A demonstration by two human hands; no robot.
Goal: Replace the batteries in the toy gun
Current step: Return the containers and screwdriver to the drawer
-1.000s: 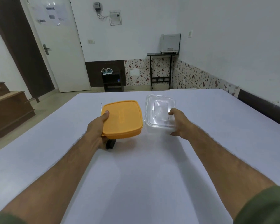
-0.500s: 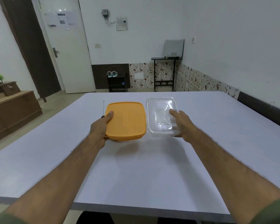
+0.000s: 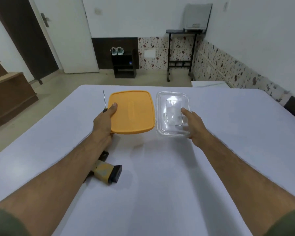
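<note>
My left hand (image 3: pixel 103 124) grips the orange lid (image 3: pixel 132 112), fingers clamped; my right hand (image 3: pixel 193 125) grips the clear container (image 3: pixel 173 114); toy gun (image 3: pixel 106 171) lies on the surface (image 3: pixel 160 193).

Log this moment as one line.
left hand: holds orange lid | right hand: holds clear box | toy gun: on table, untouched | screwdriver: beside lid

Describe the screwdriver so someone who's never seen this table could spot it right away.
On the white table, find the orange lid held by the left hand. The screwdriver lies just left of that lid, partly hidden by the hand. It is the only thin metal rod there, pointing away, with a dark handle.
</note>
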